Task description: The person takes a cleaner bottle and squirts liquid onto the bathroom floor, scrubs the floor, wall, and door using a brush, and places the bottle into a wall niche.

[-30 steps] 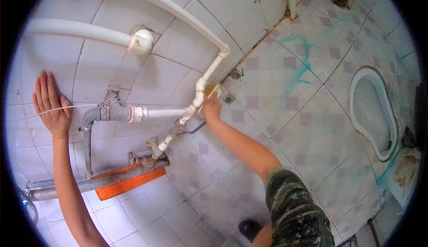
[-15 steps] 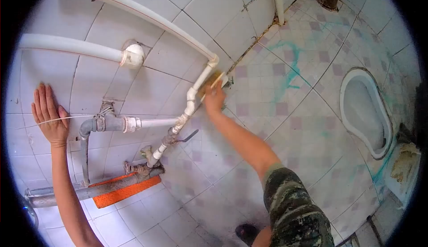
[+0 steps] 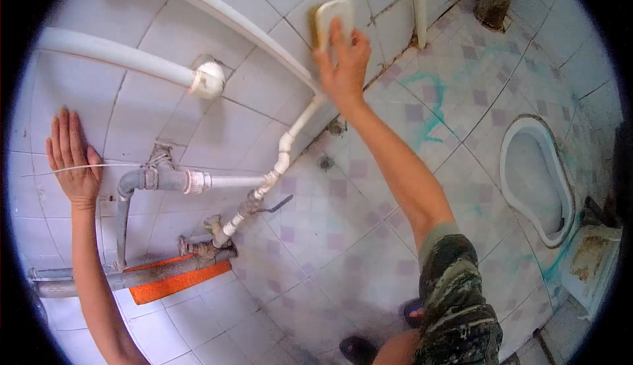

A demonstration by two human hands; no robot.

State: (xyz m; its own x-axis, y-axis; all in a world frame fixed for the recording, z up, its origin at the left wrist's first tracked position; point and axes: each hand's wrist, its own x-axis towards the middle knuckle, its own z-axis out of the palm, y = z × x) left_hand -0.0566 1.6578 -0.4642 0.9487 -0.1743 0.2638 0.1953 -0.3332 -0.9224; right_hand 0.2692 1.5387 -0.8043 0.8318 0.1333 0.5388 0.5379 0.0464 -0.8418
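Note:
My right hand (image 3: pixel 344 68) grips a scrub brush (image 3: pixel 335 14) by its pale back. The brush's yellowish bristles face the tiled wall (image 3: pixel 277 5), just above a long white pipe (image 3: pixel 260 45); whether they touch the tiles I cannot tell. At the left, my left hand (image 3: pixel 74 167) lies flat on the wall with its fingers stretched out. A thin white cord (image 3: pixel 112 165) crosses that hand and runs to a grey pipe fitting (image 3: pixel 159 157).
Jointed white pipes (image 3: pixel 283 144) run along the wall's foot, with a valve lever (image 3: pixel 280 203). An orange strip (image 3: pixel 175 284) sits behind a grey pipe. To the right are a squat toilet (image 3: pixel 506 160) and a stained white container (image 3: pixel 597 253). Green-blue streaks (image 3: pixel 435 111) mark the floor.
My right hand has carried the brush from the wall's foot behind the pipe bend up onto the wall above the pipe. My left hand stays flat on the tiles. The view has shifted slightly.

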